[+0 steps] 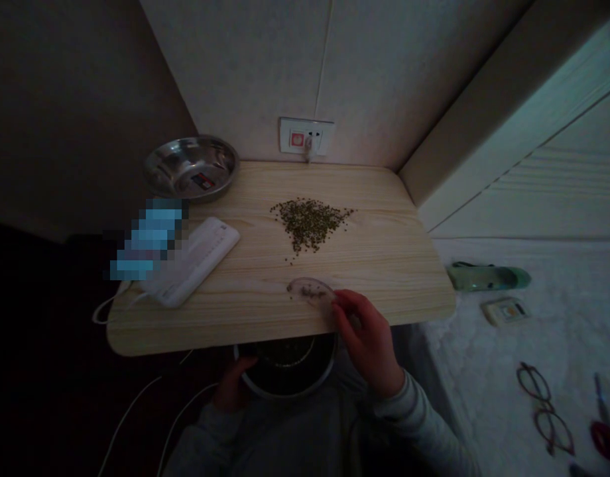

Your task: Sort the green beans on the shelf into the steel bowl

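My right hand (367, 334) pinches the edge of a clear, shallow round lid (325, 286), low over the front of the wooden table. A few small beans show in or under it; I cannot tell which. Beyond it lies a loose heap of small green beans (309, 222), like mung beans, with several strays around it. Below the table's front edge, my left hand (234, 384) grips the left rim of a dark round bowl (290, 392) with a pale rim. The bowl is held near my lap, and its inside is too dark to make out.
A steel basin (193, 169) stands at the table's back left. In front are a blurred-out lit screen (150, 238) and a white power strip (193, 262) with cables. Right, on a bed (464, 371), lie a green pouch (488, 277), glasses (544, 407) and scissors (606, 437).
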A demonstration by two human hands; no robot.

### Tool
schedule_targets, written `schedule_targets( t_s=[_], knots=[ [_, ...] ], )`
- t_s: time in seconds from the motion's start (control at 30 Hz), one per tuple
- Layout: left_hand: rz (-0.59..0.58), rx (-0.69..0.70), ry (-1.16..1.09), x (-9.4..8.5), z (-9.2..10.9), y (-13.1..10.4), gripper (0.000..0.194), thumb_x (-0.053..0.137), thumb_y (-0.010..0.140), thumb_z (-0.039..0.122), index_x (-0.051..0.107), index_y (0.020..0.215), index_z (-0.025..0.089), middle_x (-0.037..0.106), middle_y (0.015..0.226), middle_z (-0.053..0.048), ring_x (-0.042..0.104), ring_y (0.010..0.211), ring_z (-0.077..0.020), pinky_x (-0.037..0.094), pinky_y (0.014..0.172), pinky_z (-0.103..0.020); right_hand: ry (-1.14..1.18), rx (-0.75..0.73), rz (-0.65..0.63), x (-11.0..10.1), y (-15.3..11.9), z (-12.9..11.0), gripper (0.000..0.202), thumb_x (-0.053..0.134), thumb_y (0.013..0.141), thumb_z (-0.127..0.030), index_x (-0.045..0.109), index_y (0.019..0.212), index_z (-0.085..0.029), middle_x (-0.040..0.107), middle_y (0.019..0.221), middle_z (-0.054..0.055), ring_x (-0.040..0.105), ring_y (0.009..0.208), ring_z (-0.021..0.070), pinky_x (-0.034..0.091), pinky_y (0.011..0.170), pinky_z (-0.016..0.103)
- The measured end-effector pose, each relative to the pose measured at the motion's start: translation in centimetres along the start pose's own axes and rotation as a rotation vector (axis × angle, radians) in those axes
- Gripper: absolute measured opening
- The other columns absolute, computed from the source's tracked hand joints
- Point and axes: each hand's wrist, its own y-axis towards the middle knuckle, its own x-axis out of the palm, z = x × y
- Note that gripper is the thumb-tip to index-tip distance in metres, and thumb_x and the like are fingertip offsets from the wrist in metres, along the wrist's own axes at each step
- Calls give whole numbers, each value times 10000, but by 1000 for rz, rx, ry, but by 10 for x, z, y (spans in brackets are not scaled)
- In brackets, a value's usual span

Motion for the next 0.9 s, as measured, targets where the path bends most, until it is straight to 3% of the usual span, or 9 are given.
schedule_targets(
  t_s=[0.1,0.27,0.4,0.53,0.73,0.9],
  knots=[
    [2,35,3,-7,-2,6,310,592,371,-30,581,480,260,661,610,-44,452,1074,-334,371,881,-419,-27,-5,14,1,1,-1,216,459,773,-201,501,986,-209,601,845,41,565,757,138,475,685,278],
    [16,65,-26,-9,-7,6,218,610,411,40,576,500,237,664,629,-73,436,1088,-337,359,891,-422,-46,-45,44,-1,-3,-6,220,468,767,-189,496,984,-206,595,818,34,563,715,126,475,656,260],
    [5,103,17,-7,-6,-3,262,617,377,18,579,487,253,668,654,-58,404,1118,-338,337,918,-403,-62,-110,-58,-5,-19,-8,208,465,768,-188,497,972,-216,596,788,31,568,691,125,481,628,250],
    [8,65,-24,1,1,-10,271,595,380,1,577,490,248,666,621,-60,445,1081,-331,364,889,-403,-82,-157,-139,-5,-33,-4,190,452,770,-158,520,935,-222,609,785,29,581,704,126,487,616,238],
    [-61,-38,2,13,6,-6,73,581,493,137,581,458,202,660,593,-73,534,962,-334,398,837,-443,-117,-103,-46,-4,-29,2,174,441,773,-139,536,895,-219,598,805,42,573,755,141,489,665,268],
    [-43,208,143,-1,-3,-3,226,649,390,47,625,474,256,679,662,-22,453,1076,-316,303,950,-380,-158,-69,7,-8,-20,6,155,455,772,-149,539,886,-211,587,809,38,560,754,136,479,680,264]
  ],
)
